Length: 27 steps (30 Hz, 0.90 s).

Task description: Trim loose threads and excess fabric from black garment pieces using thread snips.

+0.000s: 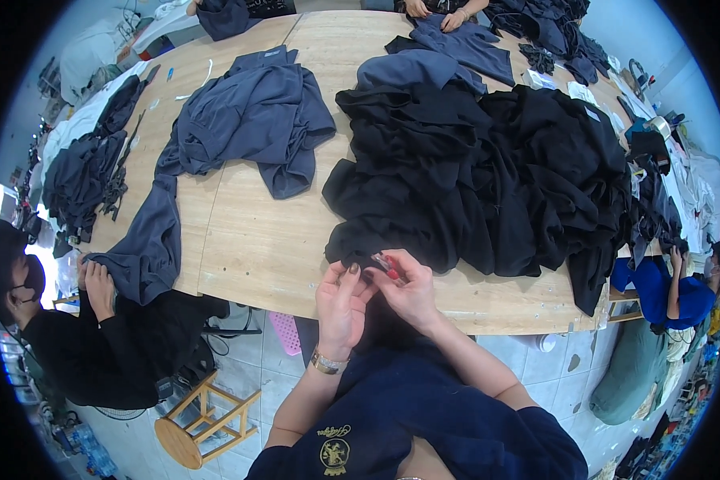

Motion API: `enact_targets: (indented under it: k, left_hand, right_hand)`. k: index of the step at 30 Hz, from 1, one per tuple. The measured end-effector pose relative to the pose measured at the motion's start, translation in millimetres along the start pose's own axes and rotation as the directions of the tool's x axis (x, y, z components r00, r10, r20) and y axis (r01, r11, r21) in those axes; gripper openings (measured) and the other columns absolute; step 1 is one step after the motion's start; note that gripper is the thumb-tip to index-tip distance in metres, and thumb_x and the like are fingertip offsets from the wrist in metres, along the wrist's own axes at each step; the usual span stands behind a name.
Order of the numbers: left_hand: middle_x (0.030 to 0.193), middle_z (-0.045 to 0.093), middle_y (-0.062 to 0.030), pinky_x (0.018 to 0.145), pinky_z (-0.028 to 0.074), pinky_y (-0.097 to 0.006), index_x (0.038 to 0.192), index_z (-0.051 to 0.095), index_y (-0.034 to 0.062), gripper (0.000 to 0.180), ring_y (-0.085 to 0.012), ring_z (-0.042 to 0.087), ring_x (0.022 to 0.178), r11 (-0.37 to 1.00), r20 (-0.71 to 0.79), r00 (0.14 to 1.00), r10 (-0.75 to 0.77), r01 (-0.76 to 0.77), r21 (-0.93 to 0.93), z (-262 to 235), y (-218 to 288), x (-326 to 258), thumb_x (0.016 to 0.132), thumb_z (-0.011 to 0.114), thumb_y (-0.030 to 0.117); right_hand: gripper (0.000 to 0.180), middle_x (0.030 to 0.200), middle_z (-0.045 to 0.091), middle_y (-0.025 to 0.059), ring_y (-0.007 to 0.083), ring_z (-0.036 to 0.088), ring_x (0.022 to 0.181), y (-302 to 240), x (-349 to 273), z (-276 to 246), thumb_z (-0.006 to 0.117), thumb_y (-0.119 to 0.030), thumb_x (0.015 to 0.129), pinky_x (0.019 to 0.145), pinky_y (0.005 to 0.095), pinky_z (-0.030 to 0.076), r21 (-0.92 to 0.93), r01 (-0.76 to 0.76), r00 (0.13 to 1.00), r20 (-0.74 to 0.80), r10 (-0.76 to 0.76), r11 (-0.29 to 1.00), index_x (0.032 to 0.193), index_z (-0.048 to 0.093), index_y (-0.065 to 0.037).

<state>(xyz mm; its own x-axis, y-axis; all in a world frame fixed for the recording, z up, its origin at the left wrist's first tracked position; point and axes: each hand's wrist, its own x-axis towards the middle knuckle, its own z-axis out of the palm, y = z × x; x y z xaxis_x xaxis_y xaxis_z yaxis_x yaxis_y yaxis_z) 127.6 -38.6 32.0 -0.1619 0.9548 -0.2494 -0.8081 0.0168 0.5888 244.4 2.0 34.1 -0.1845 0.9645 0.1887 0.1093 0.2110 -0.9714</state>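
My left hand (341, 302) and my right hand (408, 290) meet at the near edge of the wooden table (248, 240). Between them they pinch an edge of black fabric from the big heap of black garments (488, 180). My right hand also grips a small red-handled tool (389, 268), its tip against the cloth. A gold watch sits on my left wrist (326, 362). Dark blue fabric lies over my lap.
A pile of grey-blue garments (252, 120) lies on the table's left. A person in black at left (96, 336) handles a grey-blue piece. Another person's hands (436, 12) work at the far edge; a person in blue (668, 292) sits at right. A wooden stool (196, 424) stands below.
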Motion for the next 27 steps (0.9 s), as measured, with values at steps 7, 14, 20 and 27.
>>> enact_targets:
  k: [7,14,20,27]
  left_hand:
    - [0.101,0.060,-0.0070,0.088,0.051,-0.044,0.101,0.052,0.0061,0.010,-0.0182,0.061,0.094,0.999,-0.054,0.998,-0.042,0.040,-0.029,7,8,-1,0.091,0.053,0.008]
    - [0.100,0.061,-0.0076,0.087,0.051,-0.041,0.101,0.052,0.0075,0.009,-0.0192,0.061,0.094,0.994,-0.089,0.994,-0.064,0.055,-0.095,8,11,1,0.092,0.052,0.008]
    - [0.102,0.062,-0.0077,0.084,0.052,-0.034,0.105,0.052,0.0067,0.012,-0.0182,0.062,0.094,0.996,-0.068,0.996,-0.050,0.046,-0.071,3,8,0,0.094,0.049,0.011]
    - [0.100,0.062,-0.0082,0.079,0.053,-0.032,0.100,0.052,0.0072,0.008,-0.0176,0.063,0.090,0.999,-0.044,0.998,-0.034,0.033,-0.022,3,5,-2,0.094,0.050,0.011]
  right_hand:
    - [0.004,0.074,0.051,-0.0055,-0.0008,0.043,0.065,12,12,-7,0.060,-0.004,0.088,0.057,0.0144,0.036,0.351,-0.154,0.965,-0.146,0.216,0.924,0.087,0.056,-0.001]
    - [0.027,0.057,0.049,0.0032,0.0125,0.047,0.049,14,-8,-21,0.066,-0.028,0.083,0.048,0.0271,0.036,-0.126,-0.056,0.996,0.057,0.064,0.990,0.079,0.055,-0.003]
    - [0.032,0.061,0.056,0.0115,0.0290,0.056,0.053,11,-7,-21,0.067,-0.034,0.079,0.048,0.0350,0.041,-0.355,0.123,0.988,0.132,-0.081,0.927,0.076,0.055,-0.004]
    - [0.026,0.064,0.056,0.0141,0.0283,0.057,0.054,5,-3,-18,0.069,-0.024,0.077,0.050,0.0318,0.042,-0.350,0.138,0.984,0.155,-0.087,0.927,0.079,0.057,-0.001]
